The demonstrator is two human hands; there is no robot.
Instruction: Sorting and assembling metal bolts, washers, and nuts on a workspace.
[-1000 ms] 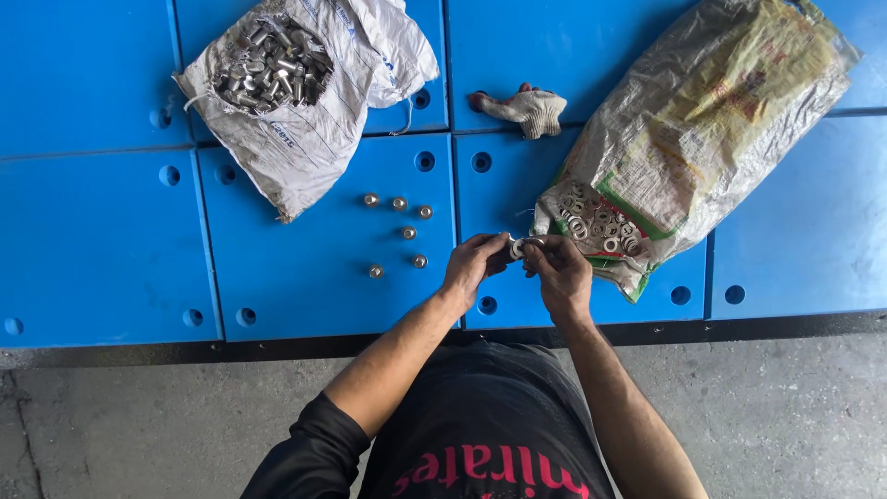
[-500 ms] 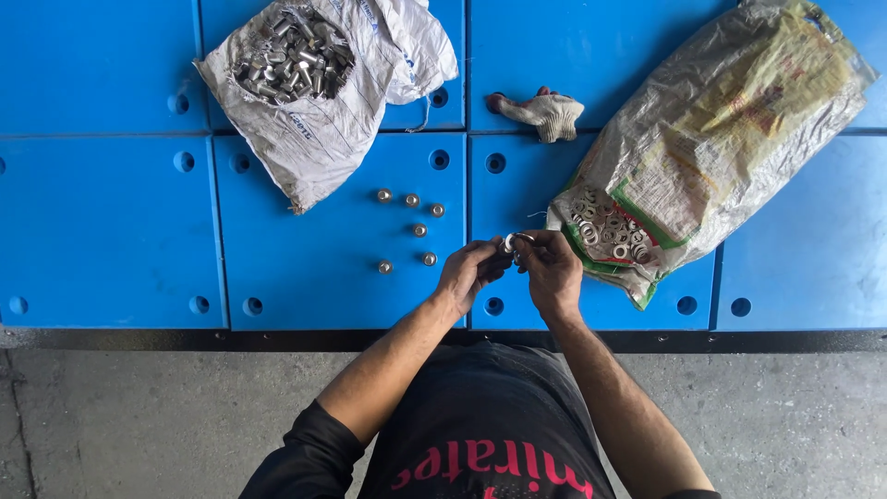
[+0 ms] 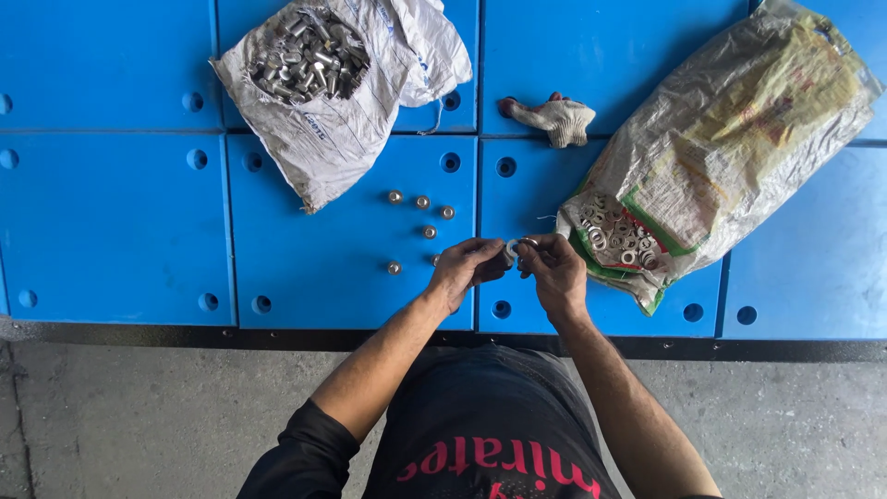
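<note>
The left hand [image 3: 465, 268] and the right hand [image 3: 552, 270] meet fingertip to fingertip over the blue table [image 3: 120, 231], and between them they pinch a small metal washer [image 3: 511, 248]; both hands are closed narrow around it, and a further small piece may sit behind the fingers, but that is too hidden to tell. The washer stands on edge with its flat face turned up toward the camera, so it has no long axis to speak of. Just left of the left hand, five short bolts [image 3: 421, 202] stand apart from one another on the table, heads up, and a sixth is half hidden at the knuckles. Just right of the right hand lies a clear and yellow plastic sack [image 3: 739, 139], its long axis running up and away to the right, its open mouth near the hand and full of loose washers [image 3: 614, 236]. Beyond both hands lies a knitted work glove [image 3: 559, 118]. Farther off, up and to the left, a white woven sack [image 3: 342, 120] lies open with a heap of bolts [image 3: 300, 55] in its mouth.
</note>
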